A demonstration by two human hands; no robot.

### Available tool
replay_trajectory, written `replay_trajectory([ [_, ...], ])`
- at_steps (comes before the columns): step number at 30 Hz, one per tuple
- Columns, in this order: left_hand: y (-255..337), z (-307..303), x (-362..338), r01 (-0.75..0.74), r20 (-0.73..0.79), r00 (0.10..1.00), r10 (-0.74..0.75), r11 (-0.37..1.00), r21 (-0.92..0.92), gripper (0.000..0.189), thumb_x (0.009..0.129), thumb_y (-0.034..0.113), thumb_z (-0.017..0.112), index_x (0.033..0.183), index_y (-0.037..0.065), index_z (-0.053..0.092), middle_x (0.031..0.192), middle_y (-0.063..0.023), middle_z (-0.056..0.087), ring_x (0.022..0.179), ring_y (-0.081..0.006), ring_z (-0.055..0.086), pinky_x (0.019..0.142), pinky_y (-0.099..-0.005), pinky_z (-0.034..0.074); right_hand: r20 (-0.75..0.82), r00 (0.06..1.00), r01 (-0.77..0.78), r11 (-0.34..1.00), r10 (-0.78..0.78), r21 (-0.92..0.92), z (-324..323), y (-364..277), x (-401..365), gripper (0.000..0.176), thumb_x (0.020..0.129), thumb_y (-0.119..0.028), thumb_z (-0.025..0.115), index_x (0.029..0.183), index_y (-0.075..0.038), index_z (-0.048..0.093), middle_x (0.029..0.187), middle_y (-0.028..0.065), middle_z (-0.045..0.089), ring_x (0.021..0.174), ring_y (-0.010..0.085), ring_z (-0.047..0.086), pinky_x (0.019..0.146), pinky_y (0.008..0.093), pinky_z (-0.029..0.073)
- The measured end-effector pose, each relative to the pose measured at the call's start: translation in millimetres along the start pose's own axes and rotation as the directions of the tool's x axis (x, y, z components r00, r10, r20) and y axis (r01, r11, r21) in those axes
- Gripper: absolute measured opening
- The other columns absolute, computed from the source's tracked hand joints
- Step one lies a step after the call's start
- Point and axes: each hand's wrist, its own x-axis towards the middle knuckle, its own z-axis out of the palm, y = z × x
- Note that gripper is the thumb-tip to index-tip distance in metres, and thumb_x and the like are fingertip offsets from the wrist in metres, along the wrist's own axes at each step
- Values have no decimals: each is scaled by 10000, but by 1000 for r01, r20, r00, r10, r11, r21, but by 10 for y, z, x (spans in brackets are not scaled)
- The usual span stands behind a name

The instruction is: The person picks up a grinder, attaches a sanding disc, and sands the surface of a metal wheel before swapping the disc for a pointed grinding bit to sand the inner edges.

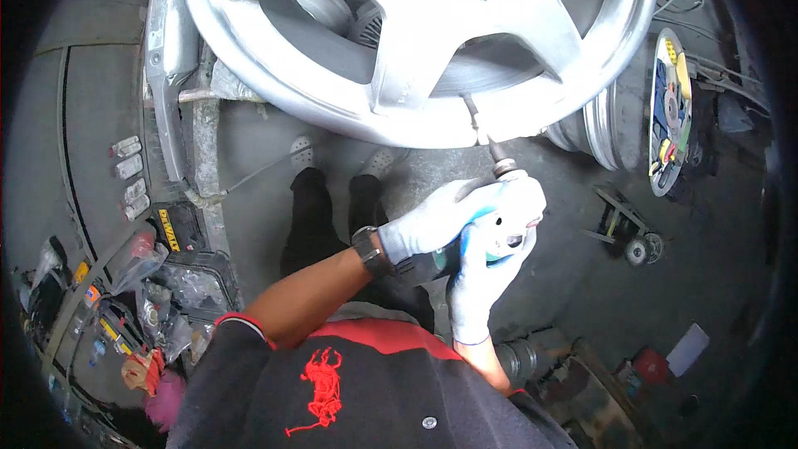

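Observation:
A die grinder [503, 168] with a mostly covered teal body is gripped in both my gloved hands. My left hand [436, 216], with a dark watch on its wrist, is closed around its front part. Below and to the right, my right hand [490, 287] wraps the body, its blue-stained fingers curled. The grinder's thin bit [471, 108] points away from me and overlaps the lower lip of a silver alloy wheel [428, 29]. That wheel, tilted towards me, fills the top of the view, its broad spokes separated by large openings.
Right of the wheel is another rim [603, 129], beside a round tray [685, 91] holding coloured items. A small wheeled metal piece [636, 249] lies on the floor. At left are a metal frame [170, 129], several small cans [129, 168], a DEWALT box [173, 229] and plastic bags [137, 266].

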Motion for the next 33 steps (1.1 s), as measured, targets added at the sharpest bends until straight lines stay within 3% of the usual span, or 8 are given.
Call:
replay_trajectory([
  [9,-159,-138,-230,-55,-61,997,53,998,-25,459,1086,305,513,1411,-18,525,1295,-79,626,1192,-114,570,1040,-319,468,119,992,31,999,-33,13,78,23,-108,937,740,-99,825,1508,23,303,1376,174,473,1300,256,485,1108,396,392],
  [11,-186,-141,-287,-301,-68,935,347,882,362,458,1087,302,511,1416,-17,523,1301,-77,626,1204,-105,567,1041,-311,472,108,993,38,999,-38,-1,85,-8,-108,953,725,-92,826,1511,24,300,1382,176,470,1302,258,484,1109,396,390],
  [12,-154,-123,-256,-301,-68,936,346,883,362,458,1087,302,511,1416,-17,523,1301,-77,626,1204,-105,567,1041,-311,472,111,993,32,999,-31,-8,72,-34,-81,948,734,-98,828,1511,26,299,1386,180,469,1305,259,482,1110,398,389],
  [14,-62,-53,-110,-84,-45,996,82,996,-30,467,1086,305,518,1425,-16,512,1298,-75,624,1200,-105,566,1041,-311,471,110,994,31,999,-28,-21,32,-63,-14,943,743,-105,829,1512,27,299,1390,183,467,1308,261,480,1111,399,388],
  [18,-36,56,165,24,63,998,-7,962,-272,470,1081,326,537,1407,-12,534,1294,-66,625,1195,-111,570,1054,-313,460,20,998,53,996,-52,-69,-30,-120,120,923,777,-142,841,1507,34,304,1391,194,471,1307,263,479,1105,401,391],
  [25,26,-53,-68,-60,3,998,60,997,-58,469,1103,308,477,1451,-5,494,1398,-113,564,1276,-162,535,1100,-357,429,103,993,59,994,-49,-93,32,-160,52,934,764,-139,864,1500,32,315,1387,199,479,1291,267,491,1087,394,410],
  [27,-32,-83,-135,-330,27,944,329,933,143,466,1114,294,437,1478,5,469,1436,-126,536,1306,-183,520,1115,-379,419,140,989,68,995,-57,-71,53,-203,45,938,759,-132,867,1500,31,316,1387,198,479,1288,265,493,1085,392,413],
  [33,-35,22,78,-167,-7,986,168,985,49,481,1108,315,450,1479,11,481,1406,-119,578,1288,-185,540,1123,-378,409,87,995,51,988,-39,-145,1,-269,144,947,751,-117,871,1503,34,315,1402,199,469,1292,261,492,1095,395,410],
])
